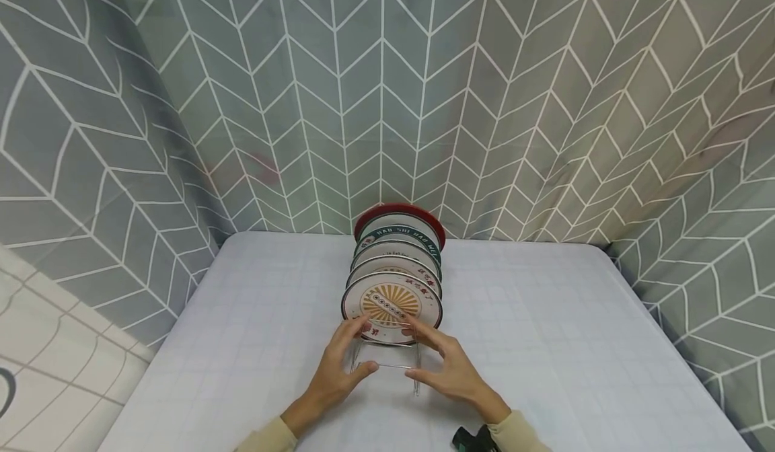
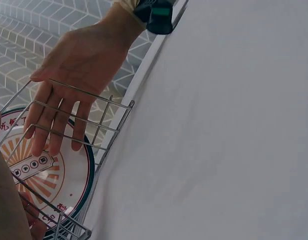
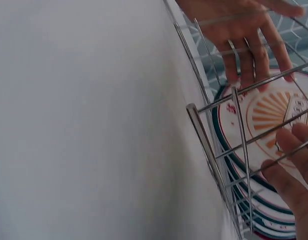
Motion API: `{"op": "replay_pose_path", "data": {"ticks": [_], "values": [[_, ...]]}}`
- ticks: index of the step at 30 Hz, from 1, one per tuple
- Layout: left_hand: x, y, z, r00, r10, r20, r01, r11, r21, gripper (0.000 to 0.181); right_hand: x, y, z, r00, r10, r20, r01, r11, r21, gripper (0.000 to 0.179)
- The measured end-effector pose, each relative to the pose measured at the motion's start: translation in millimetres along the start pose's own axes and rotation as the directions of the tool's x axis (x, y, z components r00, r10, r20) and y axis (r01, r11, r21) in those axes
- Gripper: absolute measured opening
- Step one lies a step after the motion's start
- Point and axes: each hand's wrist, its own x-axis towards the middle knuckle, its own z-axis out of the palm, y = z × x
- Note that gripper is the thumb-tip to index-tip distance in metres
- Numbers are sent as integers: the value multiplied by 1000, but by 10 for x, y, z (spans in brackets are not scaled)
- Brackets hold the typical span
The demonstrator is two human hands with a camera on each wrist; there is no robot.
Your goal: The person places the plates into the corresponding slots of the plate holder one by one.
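Several round plates stand in a row, the front plate [image 1: 392, 307] white with an orange sunburst and a dark rim. They are held upright in a silver wire rack [image 1: 396, 366], whose near end extends toward me. My left hand [image 1: 339, 364] is at the rack's left side, fingertips right at the lower part of the front plate and thumb near the wires. Opposite it, my right hand [image 1: 449, 364] mirrors this on the right. The left wrist view shows the right hand's fingers [image 2: 58, 132] straight and spread behind the wires, over the plate's face.
Behind the front plate are others with dark rims, and a red-rimmed plate [image 1: 440, 227] at the back. A white cloth [image 1: 575, 344] covers the table. Grey curtains [image 1: 387, 102] with white lines hang behind it. A dark device [image 1: 475, 440] sits by the right wrist.
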Motion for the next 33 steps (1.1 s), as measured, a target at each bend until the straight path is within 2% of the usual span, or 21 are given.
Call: {"op": "replay_pose_path", "data": {"ticks": [3, 7, 14, 29, 33], "values": [[-15, 55, 37, 1000, -2, 4, 2, 1000, 7, 80, -21, 1, -66, 1000, -9, 18, 8, 1000, 16, 81], [-31, 95, 83, 1000, -9, -10, 9, 1000, 0, 80, -47, 41, -105, 999, 18, 51, -19, 999, 29, 80], [-41, 130, 146, 999, -20, -45, 21, 1000, 19, 79, -46, 92, -173, 995, -49, 91, 46, 998, 37, 82], [-38, 166, 169, 996, -55, -73, 59, 997, 48, 81, -25, 96, -219, 993, -32, 117, 29, 999, 26, 81], [-35, 176, 188, 996, -34, -79, 38, 998, 45, 81, -30, 121, -236, 992, -34, 124, 30, 999, 27, 81]]}}
